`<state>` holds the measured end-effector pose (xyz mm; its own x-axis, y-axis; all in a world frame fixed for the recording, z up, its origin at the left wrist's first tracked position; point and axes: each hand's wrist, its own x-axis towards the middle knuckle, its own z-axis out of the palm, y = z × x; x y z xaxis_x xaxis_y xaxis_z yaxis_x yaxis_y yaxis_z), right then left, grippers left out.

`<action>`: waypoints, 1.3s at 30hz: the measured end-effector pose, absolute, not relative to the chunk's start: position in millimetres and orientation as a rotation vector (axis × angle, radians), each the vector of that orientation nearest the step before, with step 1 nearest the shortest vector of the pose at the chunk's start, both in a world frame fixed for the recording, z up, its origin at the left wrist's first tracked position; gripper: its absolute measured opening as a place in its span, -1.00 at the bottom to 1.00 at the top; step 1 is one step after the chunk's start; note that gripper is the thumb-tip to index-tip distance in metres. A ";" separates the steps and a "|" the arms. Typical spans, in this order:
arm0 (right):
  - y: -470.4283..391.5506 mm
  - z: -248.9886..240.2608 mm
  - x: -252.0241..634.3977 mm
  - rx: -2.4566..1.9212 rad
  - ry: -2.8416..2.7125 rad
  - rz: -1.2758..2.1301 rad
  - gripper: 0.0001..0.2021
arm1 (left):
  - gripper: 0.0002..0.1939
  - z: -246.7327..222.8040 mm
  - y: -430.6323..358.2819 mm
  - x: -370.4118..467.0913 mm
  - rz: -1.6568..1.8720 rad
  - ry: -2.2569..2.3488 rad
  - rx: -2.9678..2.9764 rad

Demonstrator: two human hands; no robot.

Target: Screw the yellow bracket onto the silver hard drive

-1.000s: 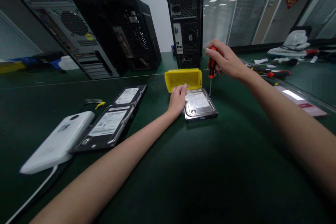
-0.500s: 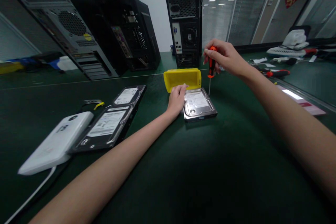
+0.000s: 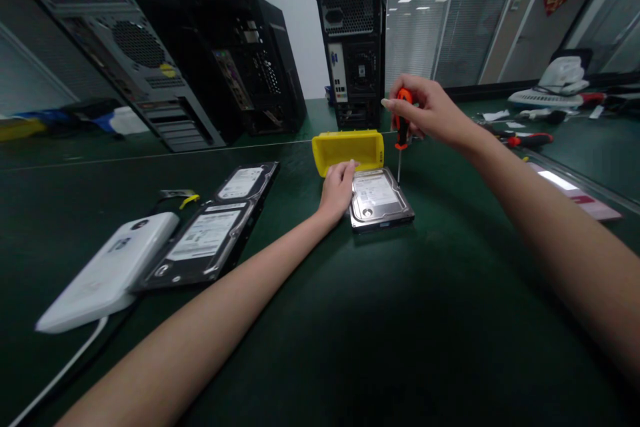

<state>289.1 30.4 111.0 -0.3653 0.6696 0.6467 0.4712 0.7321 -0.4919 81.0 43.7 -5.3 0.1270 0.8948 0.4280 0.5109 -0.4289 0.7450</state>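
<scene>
Pinching the screwdriver point(image 3: 401, 121) as before, the right hand point(image 3: 425, 113) has its index finger more extended (left hand point(image 3: 339, 188) unmoved).

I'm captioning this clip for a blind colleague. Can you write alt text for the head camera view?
A person's right hand holds an orange-handled screwdriver upright, tip at the far right corner of a silver hard drive that the left hand steadies on a dark green table. A yellow plastic tray sits just behind; two more hard drives and open computer towers lie beyond.

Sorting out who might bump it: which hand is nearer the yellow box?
Left. The left hand lies just before the yellow box, fingertips at its wall; the right hand holds a screwdriver beside it.
</scene>
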 end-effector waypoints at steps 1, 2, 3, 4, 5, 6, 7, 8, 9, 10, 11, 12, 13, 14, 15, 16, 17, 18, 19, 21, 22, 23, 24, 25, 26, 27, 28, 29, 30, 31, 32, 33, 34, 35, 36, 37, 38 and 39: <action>31.0 110.5 289.3 -0.862 -2.028 0.283 -0.69 | -0.57 -5.5 43.8 81.0 1.232 1.354 1.985; 31.4 110.1 289.4 -0.862 -2.025 0.289 -0.69 | -0.57 -5.8 43.9 81.0 1.232 1.352 1.975; 31.6 109.8 289.5 -0.862 -2.019 0.294 -0.69 | -0.57 -6.1 44.1 81.0 1.231 1.349 1.966; 31.7 109.5 289.5 -0.863 -2.012 0.297 -0.69 | -0.57 -6.3 44.3 81.0 1.231 1.345 1.961; 31.6 109.3 289.6 -0.862 -2.004 0.298 -0.69 | -0.57 -6.5 44.5 80.9 1.232 1.342 1.963; 31.4 109.1 289.6 -0.860 -1.996 0.296 -0.69 | -0.56 -6.6 44.7 80.9 1.232 1.340 1.972; 31.1 109.1 289.7 -0.858 -1.990 0.293 -0.68 | -0.56 -6.7 44.8 80.8 1.234 1.340 1.984; 30.9 109.2 289.8 -0.857 -1.987 0.290 -0.67 | -0.56 -6.6 44.8 80.6 1.236 1.342 1.995; 30.8 109.4 289.9 -0.858 -1.987 0.286 -0.67 | -0.56 -6.5 44.9 80.5 1.236 1.345 2.004; 30.7 109.6 290.1 -0.860 -1.989 0.283 -0.67 | -0.56 -6.3 44.8 80.4 1.235 1.350 2.007; 30.7 109.9 290.3 -0.863 -1.993 0.279 -0.67 | -0.57 -6.1 44.7 80.3 1.231 1.353 2.007; 30.8 110.2 290.5 -0.866 -1.997 0.273 -0.67 | -0.57 -5.8 44.6 80.1 1.226 1.356 2.005; 30.9 110.6 290.7 -0.866 -2.001 0.265 -0.68 | -0.57 -5.6 44.5 80.1 1.223 1.358 2.006; 31.0 110.9 290.7 -0.866 -2.005 0.255 -0.68 | -0.57 -5.3 44.3 80.0 1.221 1.358 2.010; 31.1 111.1 290.8 -0.865 -2.008 0.242 -0.69 | -0.57 -4.9 44.1 80.0 1.220 1.359 2.015; 31.2 111.1 290.8 -0.865 -2.009 0.227 -0.69 | -0.56 -4.6 43.8 80.1 1.220 1.361 2.020; 31.4 110.9 290.8 -0.865 -2.008 0.210 -0.68 | -0.56 -4.1 43.4 80.2 1.219 1.365 2.023; 31.8 110.5 290.8 -0.867 -2.003 0.194 -0.68 | -0.56 -3.7 43.0 80.4 1.217 1.369 2.022; 32.3 109.7 291.0 -0.868 -1.997 0.182 -0.67 | -0.57 -3.2 42.5 80.5 1.215 1.373 2.020; 34.1 107.6 291.6 -0.867 -1.982 0.185 -0.63 | -0.57 -2.3 41.6 80.9 1.209 1.376 2.013; 35.4 106.4 292.1 -0.867 -1.976 0.203 -0.60 | -0.57 -1.9 41.3 81.0 1.208 1.375 2.011; 36.8 105.3 292.6 -0.869 -1.972 0.232 -0.58 | -0.57 -1.8 41.0 81.0 1.208 1.374 2.010; 38.2 104.4 293.1 -0.873 -1.972 0.267 -0.56 | -0.57 -1.7 40.9 81.0 1.209 1.372 2.010; 39.4 103.9 293.6 -0.876 -1.973 0.301 -0.54 | -0.57 -1.9 41.0 80.9 1.211 1.369 2.010; 40.4 103.8 294.0 -0.881 -1.973 0.331 -0.53 | -0.57 -2.2 41.1 80.9 1.214 1.365 2.010; 41.0 104.0 294.2 -0.885 -1.973 0.356 -0.53 | -0.57 -2.6 41.4 80.8 1.218 1.362 2.009; 41.2 104.5 294.3 -0.889 -1.974 0.376 -0.54 | -0.57 -3.1 41.8 80.8 1.222 1.360 2.008; 40.9 105.2 294.2 -0.893 -1.973 0.391 -0.54 | -0.57 -3.5 42.3 80.7 1.226 1.359 2.005; 40.3 105.9 294.0 -0.896 -1.972 0.401 -0.55 | -0.57 -4.0 42.8 80.8 1.230 1.358 2.004; 39.5 106.6 293.8 -0.898 -1.972 0.409 -0.55 | -0.57 -4.5 43.3 80.9 1.234 1.358 2.005; 38.6 107.0 293.5 -0.898 -1.972 0.412 -0.56 | -0.57 -4.8 43.7 81.0 1.237 1.356 2.008; 37.8 107.3 293.2 -0.896 -1.973 0.413 -0.56 | -0.58 -5.0 44.0 81.1 1.239 1.355 2.011; 37.1 107.5 292.9 -0.893 -1.974 0.411 -0.55 | -0.58 -5.2 44.2 81.2 1.239 1.353 2.014; 36.7 107.5 292.7 -0.889 -1.976 0.408 -0.55 | -0.58 -5.2 44.3 81.3 1.238 1.353 2.015; 36.5 107.5 292.6 -0.886 -1.978 0.406 -0.55 | -0.59 -5.1 44.2 81.3 1.237 1.353 2.012; 36.5 107.5 292.5 -0.882 -1.981 0.403 -0.55 | -0.59 -5.0 44.1 81.3 1.236 1.354 2.009; 36.5 107.6 292.4 -0.878 -1.984 0.402 -0.55 | -0.59 -4.9 43.9 81.3 1.236 1.356 2.007; 36.6 107.8 292.3 -0.873 -1.985 0.404 -0.55 | -0.59 -4.8 43.6 81.3 1.236 1.355 2.007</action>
